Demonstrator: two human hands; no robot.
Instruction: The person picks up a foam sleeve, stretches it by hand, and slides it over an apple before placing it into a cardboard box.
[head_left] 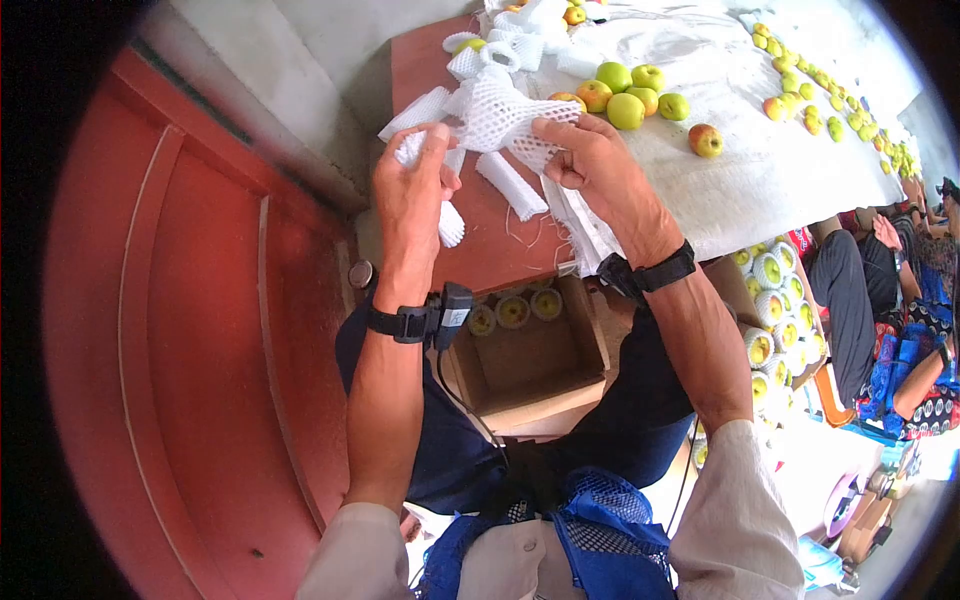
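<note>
No wording or number can be read for certain. Just left of centre in the frame, a small white label (455, 318) sits on the black device (459, 295) at the person's left wrist (408, 290); it carries dark marks — too small and too slanted to make out as letters or figures. Toward the right edge, below the middle, the patterned cloth (932, 413) shows pale round motifs, and whether these hold any lettering cannot be told. Above it, right of centre, a red patch (801, 240) bears whitish marks — blurred past reading.
</note>
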